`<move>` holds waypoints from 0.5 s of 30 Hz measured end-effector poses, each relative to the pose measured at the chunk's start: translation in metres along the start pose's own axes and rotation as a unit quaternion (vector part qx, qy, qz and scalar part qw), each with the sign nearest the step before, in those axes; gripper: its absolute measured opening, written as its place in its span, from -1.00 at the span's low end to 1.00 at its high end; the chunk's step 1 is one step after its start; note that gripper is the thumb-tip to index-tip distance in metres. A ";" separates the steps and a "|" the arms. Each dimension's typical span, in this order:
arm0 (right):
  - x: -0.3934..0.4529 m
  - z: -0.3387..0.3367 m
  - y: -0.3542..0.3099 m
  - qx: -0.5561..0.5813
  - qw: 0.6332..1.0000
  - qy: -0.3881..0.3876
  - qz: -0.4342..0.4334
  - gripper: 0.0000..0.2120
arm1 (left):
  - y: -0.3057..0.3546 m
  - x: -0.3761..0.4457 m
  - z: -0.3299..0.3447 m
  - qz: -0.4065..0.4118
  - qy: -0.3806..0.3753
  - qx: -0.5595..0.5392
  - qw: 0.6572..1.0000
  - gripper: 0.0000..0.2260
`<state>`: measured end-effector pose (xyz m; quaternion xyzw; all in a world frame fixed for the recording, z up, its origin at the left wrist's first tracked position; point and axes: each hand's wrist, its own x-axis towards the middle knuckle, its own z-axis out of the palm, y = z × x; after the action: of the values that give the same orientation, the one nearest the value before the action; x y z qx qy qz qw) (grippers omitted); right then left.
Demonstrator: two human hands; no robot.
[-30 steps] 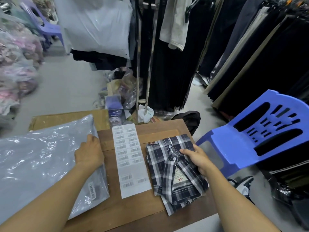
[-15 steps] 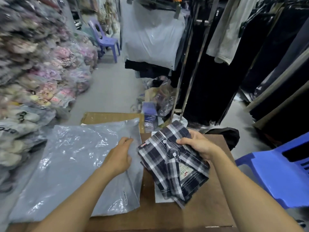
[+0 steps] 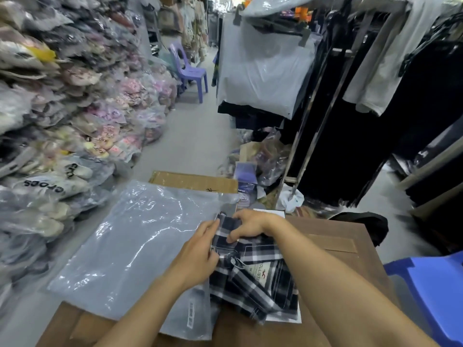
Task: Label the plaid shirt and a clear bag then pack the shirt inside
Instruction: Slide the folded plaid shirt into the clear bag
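Now your folded navy-and-white plaid shirt [image 3: 253, 276] has left the bare bench [image 3: 335, 244] and come across to the open edge of the clear plastic bag [image 3: 135, 241], where a moment ago you held it up apart from the bag. Your right hand [image 3: 250, 225] sits at about twelve o'clock on the shirt, fingers [image 3: 234, 237] curled down and closed over its far folded edge. Your left hand [image 3: 198, 256], at about nine o'clock from the shirt, has moved off the flat of the bag to its mouth; its fingers are pinched on the edge there, though whether they grip film alone or shirt too you cannot tell. The bag lies flat to the left, a barcode sticker [image 3: 191, 312] already on its near corner. The white label sheet [image 3: 283, 318] now lies mostly hidden under the shirt. That suggests labelling is finished and packing has begun: the shirt's leading edge meets the opening, but most of it is not yet inside.
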<state>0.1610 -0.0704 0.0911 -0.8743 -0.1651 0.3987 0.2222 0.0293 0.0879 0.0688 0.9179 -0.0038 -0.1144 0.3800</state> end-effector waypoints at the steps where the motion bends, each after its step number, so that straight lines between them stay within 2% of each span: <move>1: 0.003 0.006 -0.004 -0.016 1.000 0.003 0.001 -0.54 | 0.000 -0.001 0.002 -0.004 -0.005 -0.001 1.000 -0.35; 4: 0.013 0.025 -0.008 -0.041 0.997 0.060 -0.001 -0.47 | 0.003 -0.003 0.005 -0.011 -0.022 0.001 1.000 -0.34; 8: 0.016 0.045 0.002 -0.009 0.986 0.160 -0.042 -0.30 | 0.001 -0.002 0.010 -0.026 -0.038 0.013 0.999 -0.33; 11: 0.001 0.047 0.016 0.039 0.967 0.243 -0.064 -0.42 | 0.000 0.004 0.012 -0.037 -0.040 0.023 0.998 -0.35; 13: -0.011 0.042 0.030 0.066 0.949 0.308 -0.020 -0.52 | 0.000 0.008 0.014 -0.045 -0.042 0.028 0.998 -0.34; 15: -0.025 0.037 0.048 0.103 0.936 0.328 0.082 -0.56 | 0.002 0.012 0.015 -0.056 -0.046 0.033 0.997 -0.33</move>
<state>0.1222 -0.1133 0.0597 -0.9394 0.0311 0.1215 0.3191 0.0378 0.0749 0.0573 0.9226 0.0265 -0.1774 0.3415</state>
